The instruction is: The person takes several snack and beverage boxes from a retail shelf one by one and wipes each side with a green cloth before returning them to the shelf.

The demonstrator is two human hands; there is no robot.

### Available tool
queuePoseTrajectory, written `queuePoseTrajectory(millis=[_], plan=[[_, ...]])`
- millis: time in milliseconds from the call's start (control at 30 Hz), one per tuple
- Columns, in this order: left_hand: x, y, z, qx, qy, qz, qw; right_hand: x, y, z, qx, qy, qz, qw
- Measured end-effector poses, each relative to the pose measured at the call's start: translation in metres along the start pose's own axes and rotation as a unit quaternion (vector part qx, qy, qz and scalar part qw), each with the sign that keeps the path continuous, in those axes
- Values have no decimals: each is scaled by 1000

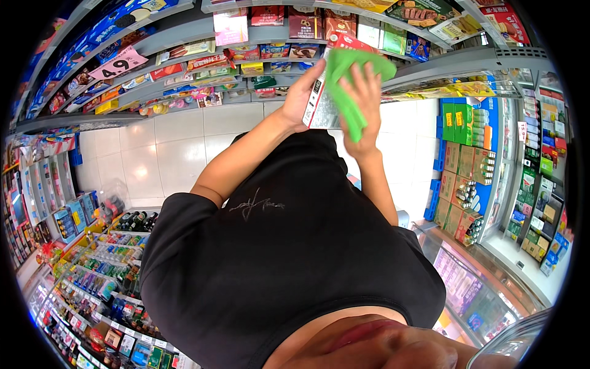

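Note:
My left hand point(300, 100) grips one long edge of a thin, flat cardboard package point(322, 114) with a red end and a pale printed face. Over that face lies a bright green cloth point(342, 69), held under the spread fingers of my right hand point(365, 104). Part of the package's face is hidden by the cloth. Both hands are in front of my black shirt point(286, 258), close to a grey store shelf point(272, 34) stocked with boxed biscuits and snacks.
A pink price card point(119, 63) hangs from the curved shelf at left. Pale tiles point(179, 159) cover the floor. Cartons of bottles point(456, 193) are stacked at right, near a glass display counter point(484, 286). Bottle shelves point(101, 276) stand at lower left.

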State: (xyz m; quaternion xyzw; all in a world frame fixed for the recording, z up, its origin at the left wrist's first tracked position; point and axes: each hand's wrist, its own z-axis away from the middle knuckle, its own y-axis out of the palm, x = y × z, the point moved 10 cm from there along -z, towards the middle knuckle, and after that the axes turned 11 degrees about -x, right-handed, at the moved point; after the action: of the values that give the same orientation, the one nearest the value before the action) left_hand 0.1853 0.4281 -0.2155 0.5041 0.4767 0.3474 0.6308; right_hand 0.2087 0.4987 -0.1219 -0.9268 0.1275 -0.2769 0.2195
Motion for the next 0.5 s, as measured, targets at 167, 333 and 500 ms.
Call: queuePoseTrajectory(millis=[167,333,500], plan=[[0,-1,2,-29,37,-72,996,-6,-9,-18,-61,26,-46,997],[-13,-16,10,-74,92,-205,972,24,4,21,21,-14,-33,999],[-20,-3,10,-67,154,-304,938,20,-4,17,11,-20,30,999]])
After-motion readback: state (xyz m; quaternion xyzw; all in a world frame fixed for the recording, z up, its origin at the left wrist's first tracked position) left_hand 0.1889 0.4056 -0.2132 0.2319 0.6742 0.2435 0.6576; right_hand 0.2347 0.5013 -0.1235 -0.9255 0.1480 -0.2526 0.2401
